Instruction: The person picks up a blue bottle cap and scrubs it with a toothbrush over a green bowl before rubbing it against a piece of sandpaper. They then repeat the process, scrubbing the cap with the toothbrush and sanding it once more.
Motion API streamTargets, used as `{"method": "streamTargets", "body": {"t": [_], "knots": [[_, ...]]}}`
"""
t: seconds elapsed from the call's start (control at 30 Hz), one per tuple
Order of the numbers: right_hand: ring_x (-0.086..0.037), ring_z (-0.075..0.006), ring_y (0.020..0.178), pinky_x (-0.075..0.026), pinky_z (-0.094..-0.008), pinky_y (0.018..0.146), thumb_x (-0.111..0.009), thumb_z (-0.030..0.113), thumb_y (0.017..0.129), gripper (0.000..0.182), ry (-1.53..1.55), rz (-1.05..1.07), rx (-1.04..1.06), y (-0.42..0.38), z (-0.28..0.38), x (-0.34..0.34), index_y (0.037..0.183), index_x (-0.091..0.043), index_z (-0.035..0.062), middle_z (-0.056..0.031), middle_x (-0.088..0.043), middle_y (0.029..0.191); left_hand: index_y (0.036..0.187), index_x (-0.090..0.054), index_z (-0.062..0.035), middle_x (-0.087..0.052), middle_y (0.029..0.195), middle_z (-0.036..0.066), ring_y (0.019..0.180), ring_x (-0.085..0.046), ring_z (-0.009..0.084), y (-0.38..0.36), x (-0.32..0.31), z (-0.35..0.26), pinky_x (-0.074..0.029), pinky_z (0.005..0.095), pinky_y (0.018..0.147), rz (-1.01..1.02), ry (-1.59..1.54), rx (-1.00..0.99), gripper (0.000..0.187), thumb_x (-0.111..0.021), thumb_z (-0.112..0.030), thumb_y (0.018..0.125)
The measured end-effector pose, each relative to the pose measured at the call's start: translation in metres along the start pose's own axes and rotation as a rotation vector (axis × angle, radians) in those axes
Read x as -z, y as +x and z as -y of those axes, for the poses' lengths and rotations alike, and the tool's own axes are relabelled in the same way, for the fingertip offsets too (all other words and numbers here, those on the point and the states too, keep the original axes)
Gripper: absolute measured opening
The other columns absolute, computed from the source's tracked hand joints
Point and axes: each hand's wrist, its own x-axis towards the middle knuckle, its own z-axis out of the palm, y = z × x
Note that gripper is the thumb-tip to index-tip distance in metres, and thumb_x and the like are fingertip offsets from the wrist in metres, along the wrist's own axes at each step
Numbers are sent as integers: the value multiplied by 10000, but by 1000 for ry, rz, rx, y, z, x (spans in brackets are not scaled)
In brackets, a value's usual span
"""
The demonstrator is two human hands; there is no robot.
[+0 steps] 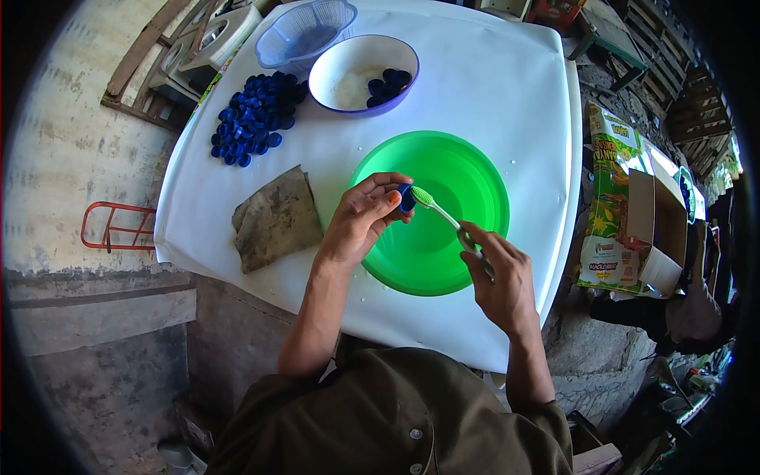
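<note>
Over the left part of a green basin [467,202], my left hand [362,218] pinches a blue cap [406,198] between thumb and fingers. My right hand [503,281] is closed round the handle of a toothbrush [447,215], whose green bristle head is at the cap's open side. Whether bristles and cap touch is hard to tell. A pile of blue caps [257,111] lies on the white table cover [475,71]. Several dark blue caps [388,85] sit in a white bowl with a purple outside [336,79].
A worn grey-brown cloth [277,222] lies left of the basin. Behind the caps stands a pale blue basket [305,36]. An open cardboard box [661,214] is right of the table, near another person's dark sleeve [697,317]. A red metal frame [119,226] is at the left.
</note>
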Motion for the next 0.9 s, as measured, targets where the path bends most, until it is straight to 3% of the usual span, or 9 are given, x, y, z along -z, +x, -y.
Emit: {"method": "streamTargets", "body": {"t": [0.13, 0.17, 0.27, 0.43, 0.77, 0.9], "knots": [[-716, -336, 796, -559, -398, 649, -677, 13, 892, 369, -15, 170, -77, -7, 12, -3, 1257, -638, 48, -160, -718, 912, 1269, -542, 39, -662, 1113, 139, 956, -619, 147, 4, 6, 2, -509, 298, 829, -16, 7, -32, 346, -592, -185, 1009], [-703, -340, 722, -531, -411, 607, -686, 43, 902, 323, 88, 73, -10, -7, 12, -6, 1223, -648, 33, -173, -703, 841, 1271, -539, 38, -661, 1114, 142, 947, -618, 148, 4, 7, 3, -510, 299, 824, -20, 14, -34, 350, -594, -187, 1009], [-684, -354, 681, -508, -423, 584, -695, 60, 900, 269, 80, 10, -102, -3, 9, 1, 1162, -656, 11, -188, -685, 809, 1275, -539, 42, -653, 1135, 152, 941, -613, 152, 0, 1, -1, -507, 299, 818, -1, 0, -21, 360, -588, -201, 1014], [-653, -403, 677, -493, -425, 565, -683, 78, 913, 169, 65, 14, -23, -8, 3, -10, 1047, -651, -19, -225, -666, 811, 1283, -536, 45, -639, 1160, 166, 960, -614, 166, 0, -3, -2, -508, 300, 838, -21, -3, -64, 369, -584, -203, 1013], [-657, -395, 681, -504, -424, 581, -679, 55, 906, 147, 88, -4, -44, -7, 7, -7, 1021, -658, -35, -214, -662, 803, 1273, -548, 46, -630, 1198, 200, 984, -610, 183, -1, -3, -2, -504, 306, 871, -26, -7, -61, 356, -583, -189, 1008], [-660, -394, 681, -506, -418, 584, -682, 44, 902, 144, 64, -21, -85, -6, 4, -3, 1021, -663, -36, -215, -667, 809, 1293, -547, 45, -668, 1195, 166, 1038, -629, 150, -1, 3, 1, -517, 304, 875, 58, -84, -63, 359, -610, -146, 996]]}}
